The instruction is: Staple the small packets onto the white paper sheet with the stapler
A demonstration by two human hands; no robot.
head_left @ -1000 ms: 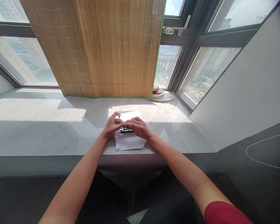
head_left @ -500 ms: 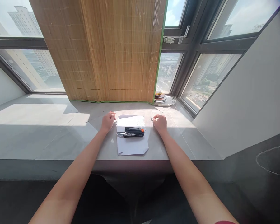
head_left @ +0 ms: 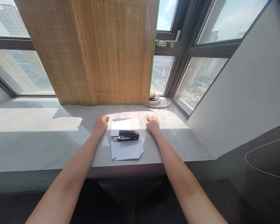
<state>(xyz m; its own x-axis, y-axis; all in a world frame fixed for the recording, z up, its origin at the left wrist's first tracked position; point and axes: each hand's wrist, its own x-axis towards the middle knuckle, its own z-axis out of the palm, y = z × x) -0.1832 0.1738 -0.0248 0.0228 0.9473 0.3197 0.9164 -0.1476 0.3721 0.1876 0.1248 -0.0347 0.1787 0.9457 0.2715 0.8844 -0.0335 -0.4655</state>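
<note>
In the head view, a black stapler with an orange tip [head_left: 132, 137] lies across a white sheet or sheaf of paper [head_left: 127, 152], near the middle of the pale grey tiled window ledge [head_left: 49, 146]. A thin silvery metal part of it sticks out to the left, reaching the paper's left edge. The paper sits near the ledge's front edge; dark marks show at its far right corner, and its near right corner is cut or folded off.

The two hands are well apart, one on either side of the paper. The right hand [head_left: 153, 123], just beyond the paper's right edge, pinches a small, pale, slim piece [head_left: 146, 118] between its fingertips. The left hand [head_left: 101, 124] is near the paper's far left corner, fingers curled inward — whether they grip anything, I cannot tell.

Farther back, a brown bamboo blind with green edging [head_left: 107, 53] hangs down to the ledge's back edge. Beside its lower right corner, plates [head_left: 154, 100] are stacked — close to the ledge's back right corner, below dark grey window frames [head_left: 185, 46].
</note>
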